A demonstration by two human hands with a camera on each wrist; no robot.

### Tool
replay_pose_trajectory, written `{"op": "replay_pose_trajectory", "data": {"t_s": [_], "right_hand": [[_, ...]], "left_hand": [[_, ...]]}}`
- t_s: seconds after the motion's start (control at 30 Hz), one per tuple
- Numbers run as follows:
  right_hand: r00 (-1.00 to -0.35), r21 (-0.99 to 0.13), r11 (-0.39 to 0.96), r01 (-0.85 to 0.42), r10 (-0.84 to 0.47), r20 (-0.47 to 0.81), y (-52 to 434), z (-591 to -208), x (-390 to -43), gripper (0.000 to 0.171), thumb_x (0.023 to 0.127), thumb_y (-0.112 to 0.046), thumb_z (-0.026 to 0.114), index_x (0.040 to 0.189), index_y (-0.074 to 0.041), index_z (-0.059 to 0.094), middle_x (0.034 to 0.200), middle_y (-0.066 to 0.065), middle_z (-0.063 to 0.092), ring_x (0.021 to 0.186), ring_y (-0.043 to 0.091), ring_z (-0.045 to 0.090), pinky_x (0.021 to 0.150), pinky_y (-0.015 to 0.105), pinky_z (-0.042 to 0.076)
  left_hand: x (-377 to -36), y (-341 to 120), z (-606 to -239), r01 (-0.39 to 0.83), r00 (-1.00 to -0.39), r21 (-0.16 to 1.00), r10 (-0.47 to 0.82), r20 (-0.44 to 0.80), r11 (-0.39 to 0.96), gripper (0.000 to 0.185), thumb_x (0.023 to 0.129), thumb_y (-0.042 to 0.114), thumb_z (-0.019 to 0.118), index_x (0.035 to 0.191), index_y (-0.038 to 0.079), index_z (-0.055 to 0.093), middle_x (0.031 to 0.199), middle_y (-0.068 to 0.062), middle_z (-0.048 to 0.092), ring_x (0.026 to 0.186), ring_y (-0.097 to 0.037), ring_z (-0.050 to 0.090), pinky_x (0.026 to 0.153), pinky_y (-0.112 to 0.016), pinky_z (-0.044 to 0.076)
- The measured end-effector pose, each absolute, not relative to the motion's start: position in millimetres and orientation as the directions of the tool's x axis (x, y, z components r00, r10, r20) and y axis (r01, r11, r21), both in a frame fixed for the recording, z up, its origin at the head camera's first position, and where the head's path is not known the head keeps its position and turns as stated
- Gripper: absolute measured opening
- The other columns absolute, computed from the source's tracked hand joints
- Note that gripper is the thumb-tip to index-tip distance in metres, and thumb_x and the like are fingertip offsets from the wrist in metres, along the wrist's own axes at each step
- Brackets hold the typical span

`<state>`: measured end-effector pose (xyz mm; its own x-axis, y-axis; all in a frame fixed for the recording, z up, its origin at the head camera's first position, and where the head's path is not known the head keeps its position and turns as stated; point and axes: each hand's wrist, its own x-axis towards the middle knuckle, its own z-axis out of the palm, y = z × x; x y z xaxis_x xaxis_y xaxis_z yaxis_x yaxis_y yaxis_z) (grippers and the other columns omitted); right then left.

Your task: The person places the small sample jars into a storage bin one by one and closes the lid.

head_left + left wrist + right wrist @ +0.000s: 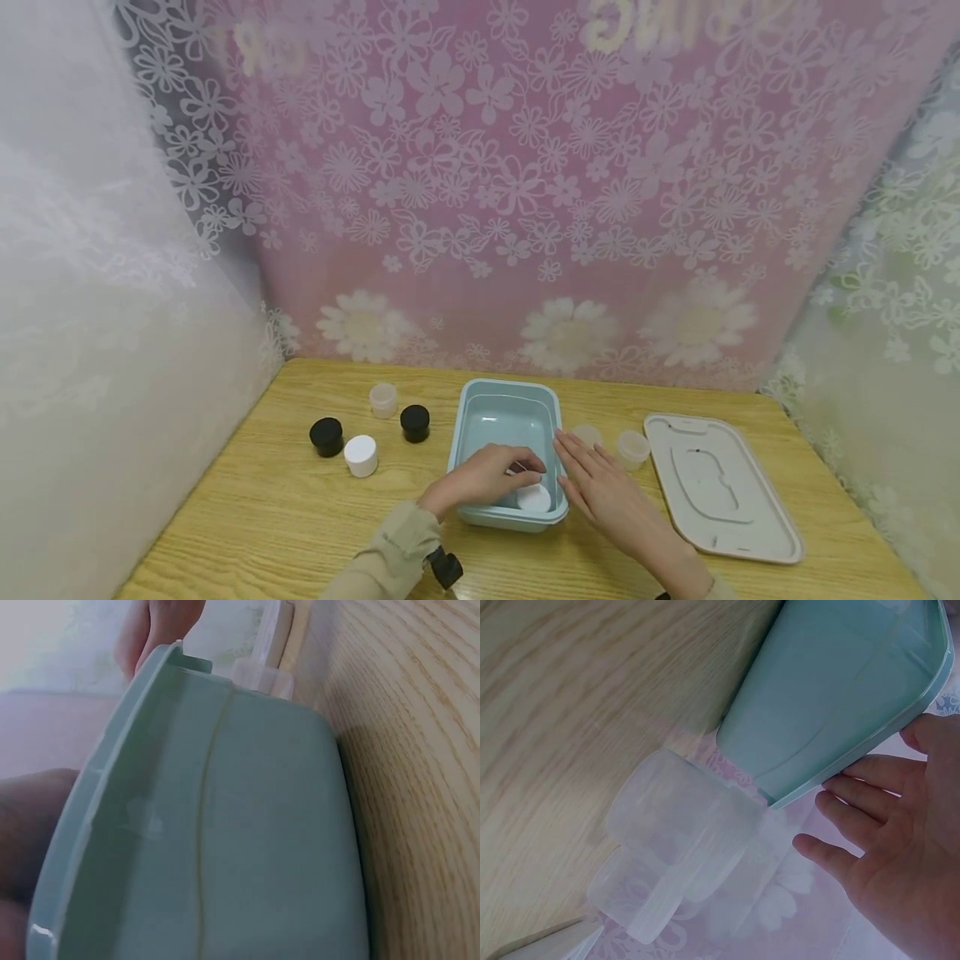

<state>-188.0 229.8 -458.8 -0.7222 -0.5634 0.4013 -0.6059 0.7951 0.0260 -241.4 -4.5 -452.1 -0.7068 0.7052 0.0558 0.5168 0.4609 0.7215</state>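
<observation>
My left hand (pixel 491 473) reaches into the light-blue plastic box (pixel 506 387), its fingers and thumb curled around a pale small jar mostly hidden by them. Right by the thumb, a white round jar (pixel 533 498) lies in the near end of the box. In the left wrist view the box wall (pixel 262 810) covers most of the hand's work. My right hand (pixel 603 492) is held with straight fingers at the box's right rim; in the right wrist view its fingertips (pixel 840 782) touch the rim from outside.
Left of the box stand two black-lidded jars (pixel 326 437), a white jar (pixel 361 456) and a clear jar (pixel 383 400). To the right are two more clear jars (pixel 633 449), then a flat pale lid (pixel 720 492) on the wooden table (pixel 255 517). Flowered curtains (pixel 525 208) surround the table.
</observation>
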Motion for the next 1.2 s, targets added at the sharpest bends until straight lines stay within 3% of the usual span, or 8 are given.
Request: {"op": "replay_pose_trajectory", "data": {"t_s": [0.17,0.3,0.4,0.8,1.2], "right_hand": [[-0.708,0.035,0.790,-0.612,-0.567,0.421,230,-460,-188,0.058,0.098,-0.025,0.067,0.148,0.001,0.050,0.152,0.014,0.050,0.137,0.031,0.051,0.106,0.057,0.047],[-0.700,0.041,0.788,-0.614,-0.568,0.433,230,-460,-188,0.058,0.097,-0.024,0.068,0.147,0.001,0.051,0.151,0.015,0.051,0.137,0.031,0.051,0.106,0.057,0.047],[-0.701,0.039,0.790,-0.612,-0.565,0.434,230,-460,-188,0.058,0.097,-0.023,0.069,0.146,0.002,0.052,0.150,0.015,0.052,0.137,0.032,0.052,0.106,0.057,0.047],[-0.698,0.031,0.789,-0.614,-0.561,0.444,228,-460,-189,0.057,0.096,-0.021,0.070,0.145,0.003,0.052,0.150,0.016,0.052,0.136,0.033,0.052,0.106,0.057,0.047],[-0.702,0.032,0.791,-0.611,-0.560,0.441,228,-460,-189,0.057,0.096,-0.020,0.069,0.145,0.004,0.052,0.149,0.017,0.052,0.136,0.034,0.052,0.106,0.057,0.047]], "left_hand": [[-242,-7,-450,0.477,-0.786,0.786,0.591,0.181,0.393,0.022,0.105,0.024,0.059,0.118,0.012,0.072,0.111,0.000,0.074,0.099,-0.015,0.071,0.083,-0.022,0.057],[-242,-10,-447,0.437,-0.816,0.857,0.521,0.249,0.274,0.025,0.106,0.022,0.056,0.118,0.007,0.071,0.110,-0.008,0.074,0.097,-0.029,0.073,0.081,-0.032,0.062],[-242,-13,-446,0.406,-0.833,0.891,0.484,0.269,0.203,0.026,0.107,0.022,0.055,0.118,0.005,0.071,0.111,-0.010,0.074,0.099,-0.028,0.073,0.083,-0.038,0.062],[-248,-42,-442,0.354,-0.875,0.935,0.366,0.317,0.037,0.032,0.108,0.019,0.052,0.124,-0.004,0.066,0.116,-0.023,0.070,0.105,-0.032,0.071,0.088,-0.032,0.061],[-248,-105,-439,0.352,-0.929,0.935,0.135,0.344,0.037,0.029,0.107,0.016,0.054,0.125,-0.003,0.066,0.117,-0.025,0.069,0.107,-0.037,0.069,0.088,-0.031,0.061]]}}
